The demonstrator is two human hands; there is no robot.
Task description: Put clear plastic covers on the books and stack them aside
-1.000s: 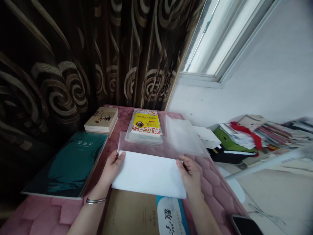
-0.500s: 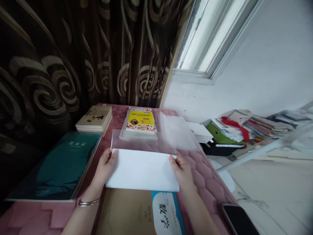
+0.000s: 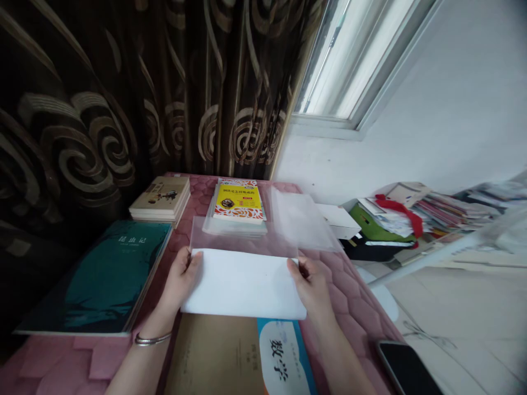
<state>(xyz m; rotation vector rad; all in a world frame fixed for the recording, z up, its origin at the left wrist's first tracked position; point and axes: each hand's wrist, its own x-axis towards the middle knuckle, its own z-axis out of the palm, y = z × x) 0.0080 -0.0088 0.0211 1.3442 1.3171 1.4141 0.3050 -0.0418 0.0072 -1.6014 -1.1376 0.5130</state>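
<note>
My left hand [image 3: 178, 283] pinches the left edge of a clear plastic book cover [image 3: 242, 244] with a white paper backing [image 3: 242, 282]. My right hand [image 3: 313, 286] grips its right edge, thumb on top. The cover lies flat over the top of a brown book with a blue and white panel [image 3: 230, 356], close to me on the pink quilted table [image 3: 354, 307]. A silver bangle [image 3: 153, 339] circles my left wrist.
A large teal book [image 3: 102, 277] lies at the left. Behind it sits a stack of beige books [image 3: 161, 198], and a yellow book [image 3: 237, 201] on clear covers. A black phone [image 3: 405, 367] rests at the table's right edge. Dark curtain behind; cluttered papers [image 3: 411, 216] right.
The view shifted slightly; my hands keep hold of the cover's two edges over the brown book, with hardly any movement.
</note>
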